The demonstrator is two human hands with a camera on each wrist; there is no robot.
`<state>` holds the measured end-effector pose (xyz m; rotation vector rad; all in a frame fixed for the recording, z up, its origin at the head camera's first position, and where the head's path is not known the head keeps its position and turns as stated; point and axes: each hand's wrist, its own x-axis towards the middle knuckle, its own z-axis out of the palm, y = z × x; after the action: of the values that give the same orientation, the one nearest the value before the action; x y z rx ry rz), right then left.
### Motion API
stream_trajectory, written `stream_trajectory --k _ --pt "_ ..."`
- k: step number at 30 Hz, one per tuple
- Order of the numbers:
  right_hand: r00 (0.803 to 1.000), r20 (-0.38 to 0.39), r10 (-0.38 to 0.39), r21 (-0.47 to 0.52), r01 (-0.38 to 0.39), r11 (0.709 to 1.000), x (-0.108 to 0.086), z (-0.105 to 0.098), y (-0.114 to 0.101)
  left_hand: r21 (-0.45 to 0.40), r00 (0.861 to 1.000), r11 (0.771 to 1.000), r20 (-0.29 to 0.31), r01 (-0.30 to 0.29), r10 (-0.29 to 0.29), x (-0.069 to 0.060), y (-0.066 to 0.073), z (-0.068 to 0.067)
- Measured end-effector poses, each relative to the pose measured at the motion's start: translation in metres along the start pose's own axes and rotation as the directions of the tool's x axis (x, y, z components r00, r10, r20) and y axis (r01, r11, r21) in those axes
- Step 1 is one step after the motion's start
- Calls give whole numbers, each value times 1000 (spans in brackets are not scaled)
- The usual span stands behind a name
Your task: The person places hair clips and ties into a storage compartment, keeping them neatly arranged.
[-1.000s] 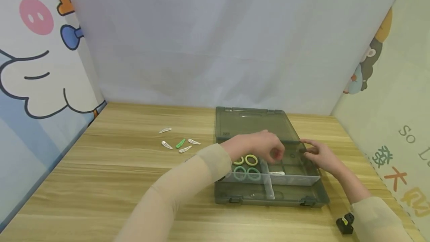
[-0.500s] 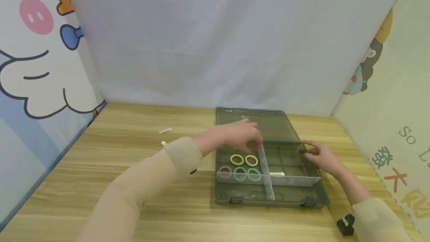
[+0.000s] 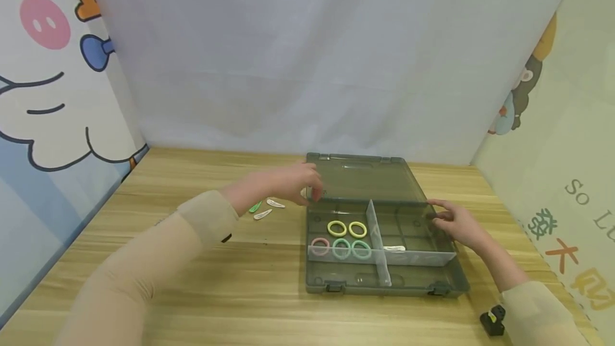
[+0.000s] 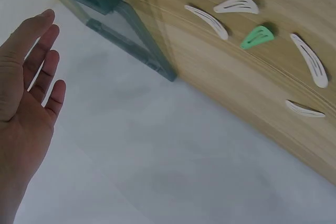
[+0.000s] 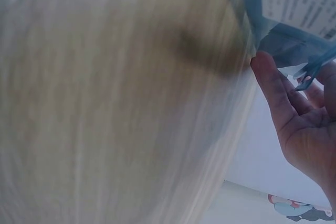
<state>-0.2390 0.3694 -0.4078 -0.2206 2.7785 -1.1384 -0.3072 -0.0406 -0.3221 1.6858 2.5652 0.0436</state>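
Observation:
My left hand (image 3: 293, 181) hovers over the left edge of the box lid. Its fingers are loosely bent, with nothing between them in the left wrist view. Left of the box lie several white snap hair clips (image 4: 310, 59) and one green snap clip (image 4: 257, 36). The grey translucent box (image 3: 336, 287) stands with its lid folded back. My right hand (image 3: 458, 223) touches its right rim, index finger nearly straight. In the box are yellow hair ties (image 3: 337, 229), green hair ties (image 3: 361, 250) and a pink hair tie (image 3: 320, 246). A white clip (image 3: 395, 249) lies in the right compartment.
Clear dividers (image 3: 377, 228) split the box into compartments. The raised lid (image 3: 365, 178) lies toward the pale back curtain (image 3: 307, 68). A small black device (image 3: 492, 320) is beside the right sleeve. Printed cloth panels hang at left and right of the wooden table (image 3: 240, 303).
My left hand has travelled left, from above the right compartment, across the box, to the lid's left edge. My right hand stays at the rim. The hair ties have come into fuller view.

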Motion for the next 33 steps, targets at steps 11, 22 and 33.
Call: stream_trajectory --k 11,22,33 --pt "1000 3 -2 -12 2 1000 1 -1 -1 4 995 995 16 99 -99 -51 -33 16" --pt "1000 2 -7 -21 7 1000 2 -1 2 -22 971 971 -10 239 -239 -96 -73 48" --pt "1000 2 1 -10 -1 1000 2 -1 4 -43 954 953 -12 299 -300 -123 -86 69"
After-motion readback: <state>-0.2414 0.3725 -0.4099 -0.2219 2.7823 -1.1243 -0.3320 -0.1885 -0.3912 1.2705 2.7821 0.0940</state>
